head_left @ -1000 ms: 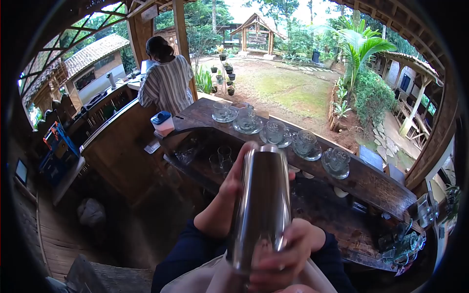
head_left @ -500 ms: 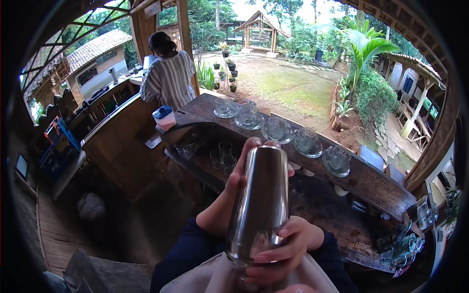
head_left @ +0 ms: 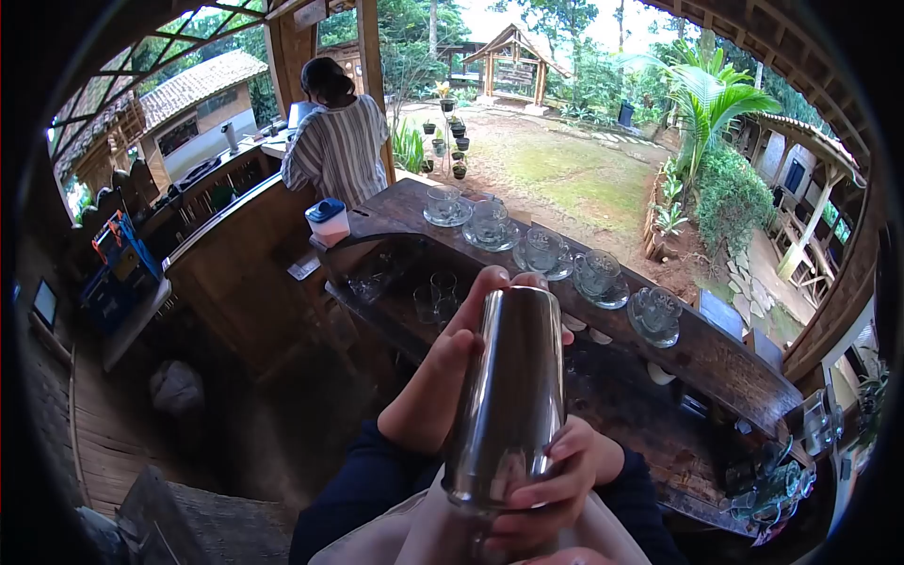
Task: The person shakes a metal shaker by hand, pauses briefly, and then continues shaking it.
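A shiny metal cocktail shaker (head_left: 513, 386) is held up in front of my body, its narrower closed end pointing away from me. My left hand (head_left: 454, 356) is wrapped round its far part from the left, with fingertips showing over the far end and on the right side. Lower down, my right hand (head_left: 557, 485) grips the wider near part from the right, fingers curled across the front. Something below the shaker's lower rim is partly hidden by the right hand. Beyond it, glass cups (head_left: 541, 252) on saucers stand in a row along the wooden counter (head_left: 725, 353).
A blue-lidded container (head_left: 328, 223) sits at the counter's left end. Drinking glasses (head_left: 435, 299) stand on the shelf beneath. More glassware (head_left: 782, 490) is at the lower right. A person in a striped shirt (head_left: 339, 151) stands beyond the left counter, back turned.
The view has shifted slightly, so the surroundings sit a little further right and lower. Both hands keep their hold on the shaker, with only a slight change in its place.
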